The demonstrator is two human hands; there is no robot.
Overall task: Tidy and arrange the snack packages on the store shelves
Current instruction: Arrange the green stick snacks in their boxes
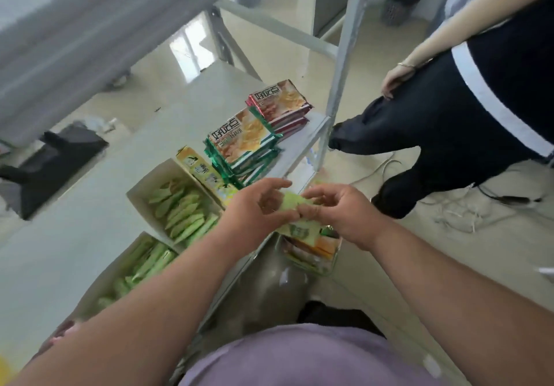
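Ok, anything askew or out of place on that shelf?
Yes: the green-edged cracker stack sits fanned and crooked beside the neater red stack. Both hands hold a green packet off the shelf.

A small pale-green snack packet (292, 205) is held up just off the shelf's near right edge, pinched at either end, its lower printed part hanging down. On the white shelf (90, 205), two open cardboard display boxes hold more green packets standing on edge in rows: one box (177, 202) at mid-shelf, another (132, 268) nearer and to the left. Farther right lies a flat stack of green-edged biscuit packs (242, 148), and just beyond it, touching, a stack of red-edged biscuit packs (280, 105).
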